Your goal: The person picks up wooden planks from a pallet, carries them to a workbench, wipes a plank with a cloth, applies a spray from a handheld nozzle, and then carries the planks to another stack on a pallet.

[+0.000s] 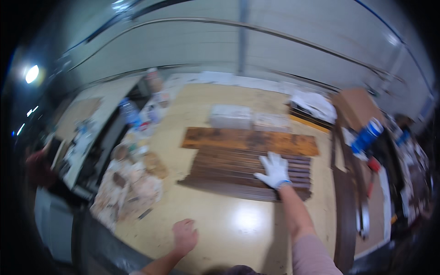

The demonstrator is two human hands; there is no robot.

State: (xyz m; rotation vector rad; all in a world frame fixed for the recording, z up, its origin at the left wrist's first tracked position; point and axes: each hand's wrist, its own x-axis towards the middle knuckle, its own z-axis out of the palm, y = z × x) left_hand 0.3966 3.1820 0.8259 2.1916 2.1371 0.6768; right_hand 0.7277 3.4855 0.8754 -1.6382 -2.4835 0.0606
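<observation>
Dark brown wooden strips (227, 168) lie side by side on the pale tabletop (206, 215). My right hand (274, 171), in a white glove with a blue cuff edge, rests spread on the strips toward their right side. Along their far edge lies an orange-brown stained board (247, 140) with dark patches. My left hand (185, 236) is bare, near the front of the tabletop, apart from the strips; its fingers look curled, but blur hides whether they hold anything.
Two whitish blocks (230, 117) stand beyond the board. Stained cloths (137, 185) and a plastic bottle (130, 111) are at left. At right are long brown boards (344, 206), a blue container (367, 135), a red-headed tool (373, 166) and a cardboard box (357, 106). A person (43, 168) is at far left.
</observation>
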